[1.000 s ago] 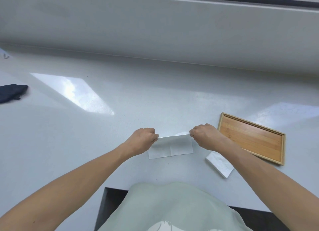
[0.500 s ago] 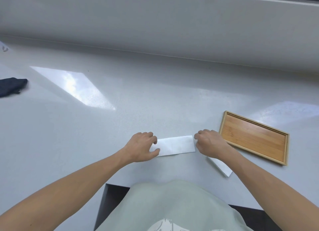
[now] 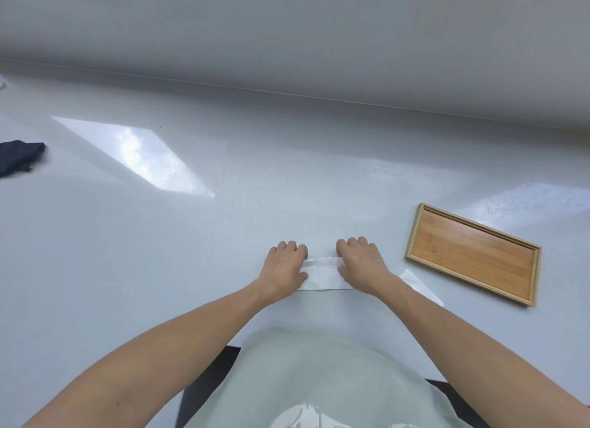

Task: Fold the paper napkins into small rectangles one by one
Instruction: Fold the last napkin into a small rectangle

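Note:
A white paper napkin (image 3: pixel 321 274), folded into a long strip, lies flat on the pale counter in front of me. My left hand (image 3: pixel 284 268) lies palm down on its left end, fingers spread. My right hand (image 3: pixel 362 266) presses flat on its right end. Only the middle of the strip shows between the hands. A second white napkin (image 3: pixel 421 285) lies to the right, partly hidden under my right forearm.
A shallow wooden tray (image 3: pixel 472 253) sits at an angle on the right of the counter (image 3: pixel 223 236). A dark cloth (image 3: pixel 17 159) lies at the far left edge. A raised ledge runs along the back. The counter's front edge is close to my body.
The napkin's far edge was brought down toward me, halving it into a strip. Both hands then moved inward and flattened, palms down, onto the strip's ends.

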